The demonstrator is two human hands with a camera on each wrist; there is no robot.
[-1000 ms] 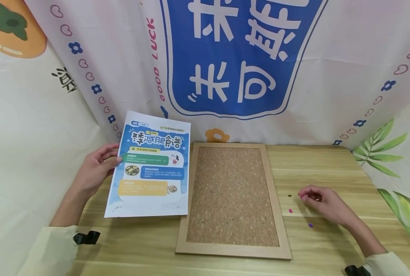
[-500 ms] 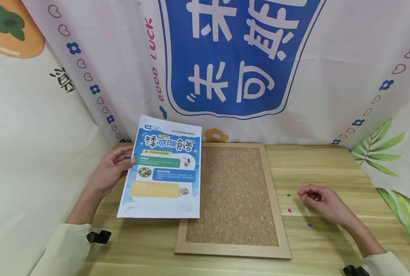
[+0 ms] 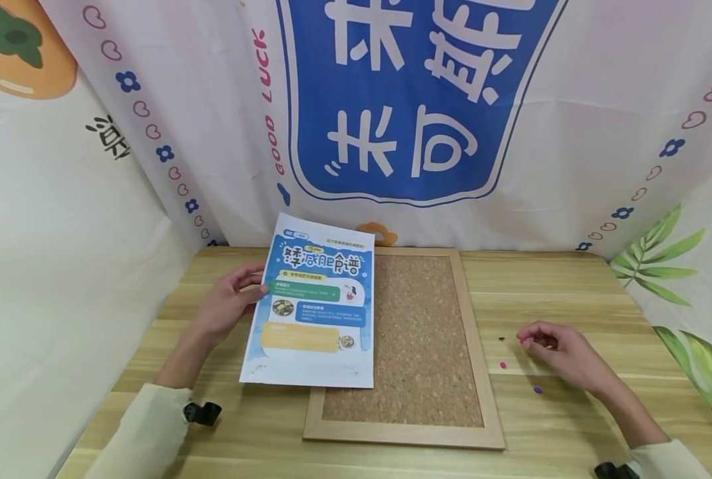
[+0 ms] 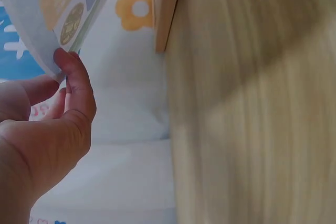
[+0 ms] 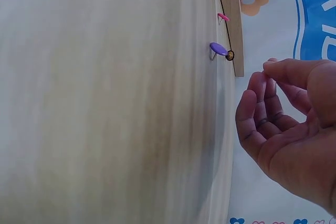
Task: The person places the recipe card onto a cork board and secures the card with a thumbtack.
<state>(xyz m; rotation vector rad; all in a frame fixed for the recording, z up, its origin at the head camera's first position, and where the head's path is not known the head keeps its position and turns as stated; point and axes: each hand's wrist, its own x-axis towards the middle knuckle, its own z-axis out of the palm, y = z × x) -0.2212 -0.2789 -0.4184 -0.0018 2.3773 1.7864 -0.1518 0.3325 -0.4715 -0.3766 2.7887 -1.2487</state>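
My left hand (image 3: 227, 305) pinches the left edge of a printed paper poster (image 3: 308, 369) between thumb and fingers. The sheet is held up off the table and covers the left part of a wood-framed cork board (image 3: 424, 346). In the left wrist view the thumb and fingertips grip the paper's edge. Right of the board, my right hand (image 3: 562, 352) pinches a small pink thumbtack (image 3: 524, 341) at its fingertips. The right wrist view mostly hides that tack. A pink thumbtack (image 3: 502, 364), a purple thumbtack (image 5: 218, 49) and a dark gold one (image 5: 230, 55) lie near this hand.
The board lies flat on a wood-grain table (image 3: 547, 286). A printed cloth (image 3: 308, 133) hangs behind the table, and more patterned cloth (image 3: 685, 286) borders it at the right.
My left hand has carried the poster to the right and slightly nearer, so it covers more of the cork board. The right hand has stayed in place.
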